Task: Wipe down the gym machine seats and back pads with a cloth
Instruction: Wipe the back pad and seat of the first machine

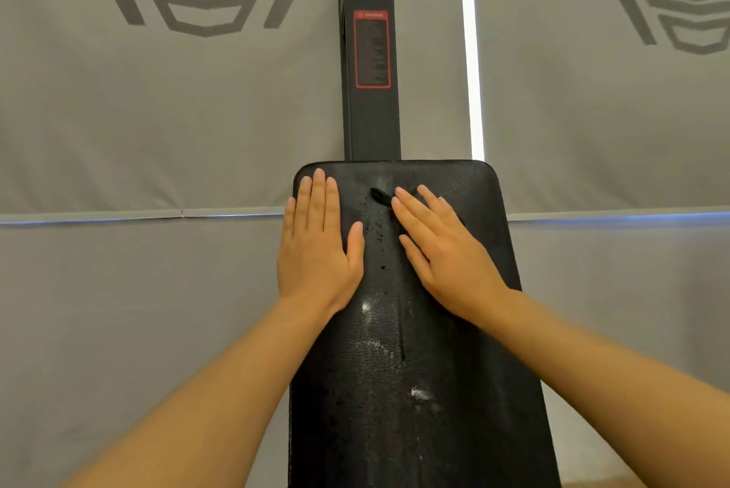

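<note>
Back pad (414, 369) lies under both flat hands (316, 246) (446, 254).

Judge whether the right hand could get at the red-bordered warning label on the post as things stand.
Probably yes. The right hand lies flat on the back pad, holding nothing, and the warning label sits on the post above with nothing between.

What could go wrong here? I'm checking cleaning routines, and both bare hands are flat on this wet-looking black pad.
1. No cloth is in view: the left hand and right hand press bare on the back pad, so the droplets may only get smeared.
2. The right fingers lie at a small tear; rubbing could widen it.
3. Palms may slip on the wet surface.
</note>
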A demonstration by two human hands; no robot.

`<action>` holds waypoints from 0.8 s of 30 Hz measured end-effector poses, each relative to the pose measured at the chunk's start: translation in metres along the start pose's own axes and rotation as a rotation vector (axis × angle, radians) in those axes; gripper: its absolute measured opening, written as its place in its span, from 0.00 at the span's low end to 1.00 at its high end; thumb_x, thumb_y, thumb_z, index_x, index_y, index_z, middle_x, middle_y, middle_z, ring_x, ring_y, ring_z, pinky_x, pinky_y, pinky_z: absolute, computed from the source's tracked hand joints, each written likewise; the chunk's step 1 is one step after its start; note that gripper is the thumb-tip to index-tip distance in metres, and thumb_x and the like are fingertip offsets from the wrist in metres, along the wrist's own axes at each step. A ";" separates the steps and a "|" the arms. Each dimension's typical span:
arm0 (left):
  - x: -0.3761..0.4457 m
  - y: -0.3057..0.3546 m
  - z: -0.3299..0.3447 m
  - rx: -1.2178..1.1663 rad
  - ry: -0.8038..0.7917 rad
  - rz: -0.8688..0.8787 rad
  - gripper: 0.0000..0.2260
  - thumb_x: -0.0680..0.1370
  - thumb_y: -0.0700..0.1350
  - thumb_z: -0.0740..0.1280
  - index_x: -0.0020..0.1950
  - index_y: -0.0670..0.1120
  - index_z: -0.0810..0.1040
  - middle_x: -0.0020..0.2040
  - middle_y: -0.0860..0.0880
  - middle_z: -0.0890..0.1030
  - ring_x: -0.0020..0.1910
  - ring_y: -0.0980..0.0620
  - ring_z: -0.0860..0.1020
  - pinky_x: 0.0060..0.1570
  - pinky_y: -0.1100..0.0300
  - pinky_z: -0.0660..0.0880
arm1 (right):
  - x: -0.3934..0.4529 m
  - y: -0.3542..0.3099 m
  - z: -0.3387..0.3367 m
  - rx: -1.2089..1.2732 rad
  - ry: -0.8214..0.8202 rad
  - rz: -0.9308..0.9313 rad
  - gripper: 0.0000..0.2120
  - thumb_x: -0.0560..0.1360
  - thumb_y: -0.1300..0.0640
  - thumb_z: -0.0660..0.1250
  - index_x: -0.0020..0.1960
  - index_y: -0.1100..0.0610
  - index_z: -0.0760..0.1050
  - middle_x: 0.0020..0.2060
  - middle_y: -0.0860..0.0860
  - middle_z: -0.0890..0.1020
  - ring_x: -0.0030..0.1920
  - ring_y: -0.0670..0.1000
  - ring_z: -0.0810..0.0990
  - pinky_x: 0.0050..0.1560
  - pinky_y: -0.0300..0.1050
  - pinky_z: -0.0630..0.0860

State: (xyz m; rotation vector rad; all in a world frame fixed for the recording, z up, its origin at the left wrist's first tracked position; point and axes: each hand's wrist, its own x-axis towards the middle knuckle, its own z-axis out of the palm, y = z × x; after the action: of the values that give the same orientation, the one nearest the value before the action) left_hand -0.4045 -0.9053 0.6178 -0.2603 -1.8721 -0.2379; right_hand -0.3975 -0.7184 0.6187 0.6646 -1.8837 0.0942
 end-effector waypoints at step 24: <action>-0.008 -0.005 0.013 -0.058 0.143 0.049 0.30 0.80 0.53 0.50 0.79 0.40 0.55 0.79 0.43 0.55 0.79 0.47 0.52 0.77 0.53 0.45 | 0.007 -0.020 0.007 0.031 -0.029 0.054 0.26 0.82 0.48 0.48 0.78 0.55 0.56 0.77 0.45 0.56 0.78 0.46 0.47 0.76 0.40 0.40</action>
State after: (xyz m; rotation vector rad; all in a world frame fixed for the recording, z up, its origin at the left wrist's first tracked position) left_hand -0.4155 -0.9064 0.6063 -0.3202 -1.7172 -0.2707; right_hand -0.3949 -0.7406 0.6169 0.6390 -1.9323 0.1489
